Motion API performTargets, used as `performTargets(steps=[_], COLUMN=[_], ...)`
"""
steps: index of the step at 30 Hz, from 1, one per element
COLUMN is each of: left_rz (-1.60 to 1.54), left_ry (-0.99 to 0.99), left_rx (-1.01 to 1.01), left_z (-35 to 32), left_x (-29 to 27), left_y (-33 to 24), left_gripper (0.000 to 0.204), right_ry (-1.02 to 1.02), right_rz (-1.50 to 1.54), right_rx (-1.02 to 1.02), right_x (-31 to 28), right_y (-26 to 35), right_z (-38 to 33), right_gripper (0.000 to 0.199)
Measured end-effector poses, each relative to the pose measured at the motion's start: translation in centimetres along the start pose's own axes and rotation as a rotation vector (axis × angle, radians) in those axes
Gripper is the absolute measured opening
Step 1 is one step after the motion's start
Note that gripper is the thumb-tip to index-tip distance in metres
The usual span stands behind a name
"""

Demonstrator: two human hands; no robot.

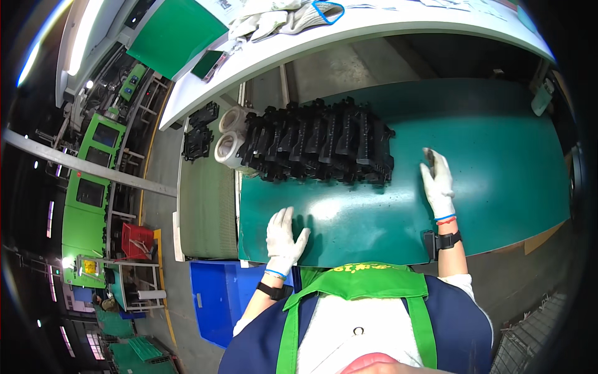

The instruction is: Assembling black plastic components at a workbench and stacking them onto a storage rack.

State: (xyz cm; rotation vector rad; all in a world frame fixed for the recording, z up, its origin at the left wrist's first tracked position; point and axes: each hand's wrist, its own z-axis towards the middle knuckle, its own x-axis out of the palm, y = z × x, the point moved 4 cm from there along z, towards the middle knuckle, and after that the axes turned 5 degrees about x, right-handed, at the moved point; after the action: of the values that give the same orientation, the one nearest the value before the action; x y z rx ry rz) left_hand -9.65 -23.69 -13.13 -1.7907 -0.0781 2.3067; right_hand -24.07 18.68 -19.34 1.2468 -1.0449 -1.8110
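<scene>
My left hand (285, 240), in a white glove with a blue cuff edge, is held over the near left part of the green tabletop (411, 224). Its fingers are stretched out and nothing is in them. To the right, my right hand (438, 182), gloved the same way, is over the table with thumb and fingers apart, also holding nothing. Beyond and between the hands stands a row of several black molded plastic parts (324, 140), packed side by side. Neither hand touches them; the right hand is nearer to the row's right end.
Two rolls of clear tape (229, 148) stand at the row's left end. More black parts (198, 142) lie on the conveyor belt (208, 215) to the left. A white shelf (374, 25) with gloves (274, 19) spans the far side. A blue bin (215, 299) sits below, near left.
</scene>
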Motion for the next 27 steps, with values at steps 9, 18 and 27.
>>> performTargets(steps=[9,18,27], left_rz=[0.076,-0.002,-0.088], left_ry=[-0.002,-0.071,-0.165], left_rx=[-0.249,-0.254,-0.218], left_z=[-4.3,-5.6,-5.0], left_x=[4.1,3.6,3.6], left_y=[4.4,5.9,5.7], left_gripper=[0.069,0.062,0.056], right_ry=[-0.121,0.007,0.025], right_rz=[-0.25,-0.227,-0.157], right_rx=[0.003,0.019,-0.147], right_x=[0.5,3.3,0.2], right_y=[-2.9,-2.5,-3.7], right_z=[-0.2,1.3,0.6], right_gripper=[0.032,0.039,0.046])
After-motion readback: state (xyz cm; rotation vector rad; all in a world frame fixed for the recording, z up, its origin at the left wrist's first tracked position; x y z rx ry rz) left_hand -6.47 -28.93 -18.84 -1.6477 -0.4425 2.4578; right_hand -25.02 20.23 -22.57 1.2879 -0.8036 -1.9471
